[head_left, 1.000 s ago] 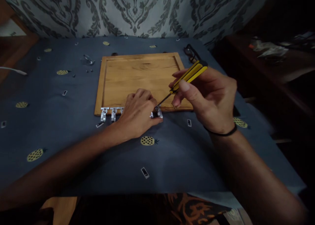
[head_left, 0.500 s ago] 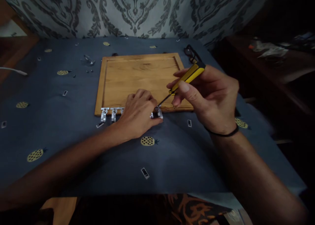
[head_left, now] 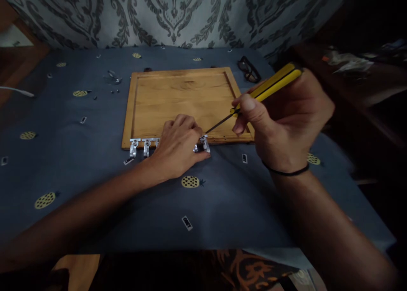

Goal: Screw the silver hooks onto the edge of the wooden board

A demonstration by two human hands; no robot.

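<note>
Pinning a silver metal hook bracket (head_left: 205, 143) at frame centre under the curled left hand (head_left: 178, 144); gripping a yellow-and-black screwdriver (head_left: 270, 85) in the right hand (head_left: 286, 121), tip at that bracket. Seemingly midway: past two fitted hooks (head_left: 140, 146) on the lower edge of the wooden board (head_left: 181, 96).

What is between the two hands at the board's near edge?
A silver metal hook, with the screwdriver tip pointing down at it, as the head view shows.
</note>
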